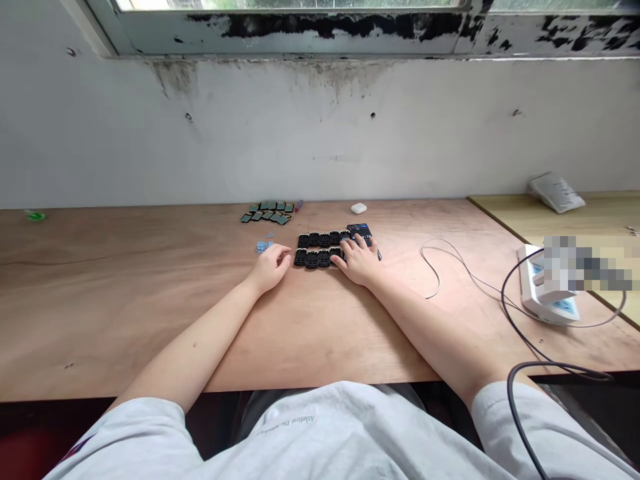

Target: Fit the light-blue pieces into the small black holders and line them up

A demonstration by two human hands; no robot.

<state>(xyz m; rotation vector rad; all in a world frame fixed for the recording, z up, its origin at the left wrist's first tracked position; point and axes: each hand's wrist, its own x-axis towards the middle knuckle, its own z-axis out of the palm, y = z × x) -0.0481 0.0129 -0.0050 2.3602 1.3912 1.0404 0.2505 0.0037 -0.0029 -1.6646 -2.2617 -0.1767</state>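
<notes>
Two rows of small black plastic parts (pixel 312 259) lie on the wooden table (pixel 300 333). My right hand (pixel 359 261) rests over the right end of these rows, fingers spread, and covers some of them. Just beyond its fingertips a dark phone (pixel 359 229) lies with its screen lit. My left hand (pixel 271 268) is at the left end of the rows, its fingers curled in together; whatever is between them is hidden. Beside it is a small heap of light-blue pieces (pixel 263 247). Farther back sit several green-grey square boards (pixel 270 215) in two rows.
A thin purple-and-red tool (pixel 299 206) lies by the boards. A white rounded case (pixel 359 208) sits near the wall. On the right are a white power strip (pixel 530 287), cables (pixel 520 367) and a plastic packet (pixel 556 192). A green item (pixel 36 216) lies far left.
</notes>
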